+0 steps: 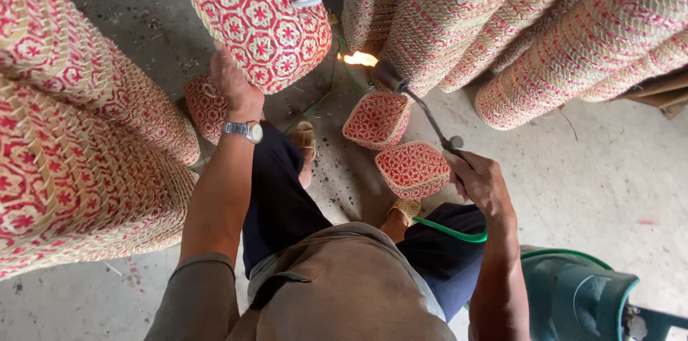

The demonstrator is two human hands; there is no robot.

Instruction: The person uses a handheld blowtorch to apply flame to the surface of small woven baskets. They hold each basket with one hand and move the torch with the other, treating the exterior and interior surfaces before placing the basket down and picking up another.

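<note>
Stacked red-and-natural woven baskets (79, 147) crowd a concrete floor (616, 169) where the left hand (235, 87), fingers closed on its rim, lifts a patterned basket (261, 22) while the right hand (481, 182) clasps a gas torch (419, 108) whose flame (358, 59) sits just right of that basket.

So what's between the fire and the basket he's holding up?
Nothing solid. In the head view only a small gap shows between the torch flame and the red-and-cream woven basket in the left hand; grey floor shows behind.
</note>
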